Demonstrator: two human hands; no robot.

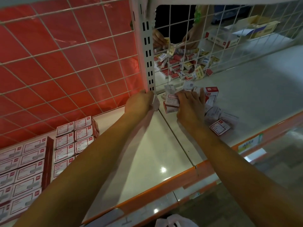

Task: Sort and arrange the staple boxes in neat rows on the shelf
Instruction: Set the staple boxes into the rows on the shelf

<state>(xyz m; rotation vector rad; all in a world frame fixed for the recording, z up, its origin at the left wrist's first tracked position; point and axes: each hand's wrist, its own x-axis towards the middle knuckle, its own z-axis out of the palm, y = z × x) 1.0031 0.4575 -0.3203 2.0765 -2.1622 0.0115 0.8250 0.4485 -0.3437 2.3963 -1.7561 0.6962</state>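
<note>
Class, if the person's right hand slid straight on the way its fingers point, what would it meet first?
The right hand would probably meet the white box just ahead of it, then the wire mesh; depth is unclear.

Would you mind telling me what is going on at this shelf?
The person's right hand lies over a loose heap of staple boxes at the back of the shelf, and the left hand is curled beside the upright post. At the left, neat rows of boxes already stand. Behind the wire grid, another person's hands work at a second pile.
</note>
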